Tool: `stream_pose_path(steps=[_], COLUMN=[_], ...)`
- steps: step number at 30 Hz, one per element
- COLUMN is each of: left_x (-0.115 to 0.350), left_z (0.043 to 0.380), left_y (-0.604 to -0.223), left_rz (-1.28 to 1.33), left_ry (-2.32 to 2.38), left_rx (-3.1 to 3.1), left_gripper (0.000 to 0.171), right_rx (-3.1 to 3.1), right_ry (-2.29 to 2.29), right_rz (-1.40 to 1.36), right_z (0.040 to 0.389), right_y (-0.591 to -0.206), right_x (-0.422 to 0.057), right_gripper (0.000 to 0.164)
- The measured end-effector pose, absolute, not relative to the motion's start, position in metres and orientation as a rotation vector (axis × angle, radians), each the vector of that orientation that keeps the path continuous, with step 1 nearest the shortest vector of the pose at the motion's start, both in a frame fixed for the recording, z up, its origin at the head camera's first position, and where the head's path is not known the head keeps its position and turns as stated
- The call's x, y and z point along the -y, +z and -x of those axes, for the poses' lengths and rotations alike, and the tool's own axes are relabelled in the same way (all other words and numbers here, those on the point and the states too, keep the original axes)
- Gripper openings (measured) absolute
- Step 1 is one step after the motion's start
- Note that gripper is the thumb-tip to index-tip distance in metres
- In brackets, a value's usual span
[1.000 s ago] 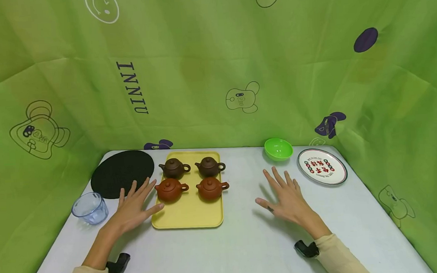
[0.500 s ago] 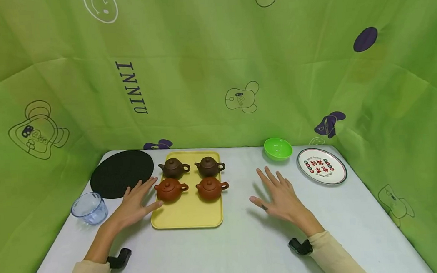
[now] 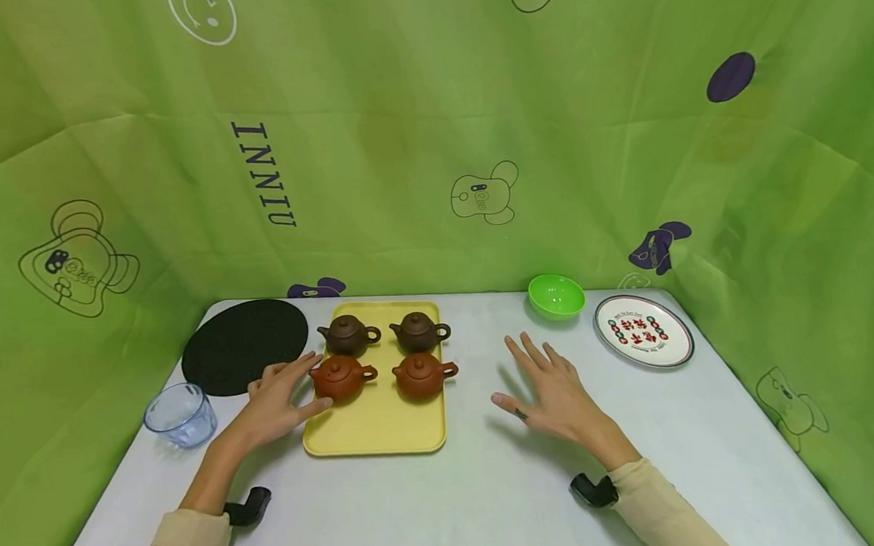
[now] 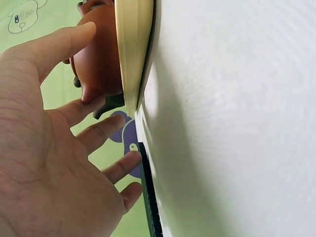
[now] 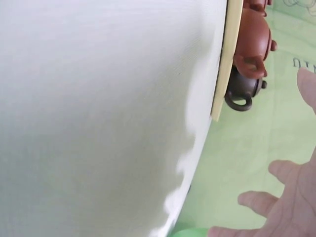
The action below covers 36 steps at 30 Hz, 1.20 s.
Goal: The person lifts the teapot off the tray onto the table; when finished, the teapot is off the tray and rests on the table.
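Observation:
A yellow tray (image 3: 375, 432) bears two reddish clay teapots in front, a left one (image 3: 343, 382) and a right one (image 3: 419, 378). Behind them stand two dark brown teapots, left (image 3: 347, 338) and right (image 3: 416, 333). My left hand (image 3: 271, 410) is at the spout side of the left reddish teapot, thumb and fingers spread apart. In the left wrist view the thumb overlaps that teapot's body (image 4: 101, 57), and the index fingertip is right at its spout. My right hand (image 3: 561, 397) hovers over the white table right of the tray, fingers spread, holding nothing.
Beside my left forearm stands a clear bluish glass bowl (image 3: 181, 418), with a round black mat (image 3: 242, 348) behind it. A green bowl (image 3: 556, 297) and a white plate with red print (image 3: 643, 332) lie at the back right. Green cloth (image 3: 377, 160) encloses the table (image 3: 452, 514).
My left hand has shifted slightly right toward the left reddish teapot, its fingers bending a little more. My right hand has drifted left toward the tray. The teapots stay where they were.

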<state>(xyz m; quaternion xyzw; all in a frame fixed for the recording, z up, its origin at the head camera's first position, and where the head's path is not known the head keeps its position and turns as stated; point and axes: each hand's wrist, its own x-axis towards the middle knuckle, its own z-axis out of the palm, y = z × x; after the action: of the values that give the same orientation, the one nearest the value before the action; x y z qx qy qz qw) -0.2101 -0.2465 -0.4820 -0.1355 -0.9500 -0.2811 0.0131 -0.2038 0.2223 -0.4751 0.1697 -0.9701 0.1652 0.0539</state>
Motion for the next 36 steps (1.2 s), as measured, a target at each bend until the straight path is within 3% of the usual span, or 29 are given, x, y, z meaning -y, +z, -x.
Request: stream_pose_path(steps=[36], left_x=[0.250], left_z=[0.231], left_y=[-0.494], left_rz=[0.455], left_ry=[-1.014], left_rx=[3.008], left_gripper=[0.094], right_rx=[2.962], right_ry=[0.872], right_rz=[-0.625], right_z=[0.228], right_y=[-0.477], right_x=[-0.171], right_gripper=[0.094])
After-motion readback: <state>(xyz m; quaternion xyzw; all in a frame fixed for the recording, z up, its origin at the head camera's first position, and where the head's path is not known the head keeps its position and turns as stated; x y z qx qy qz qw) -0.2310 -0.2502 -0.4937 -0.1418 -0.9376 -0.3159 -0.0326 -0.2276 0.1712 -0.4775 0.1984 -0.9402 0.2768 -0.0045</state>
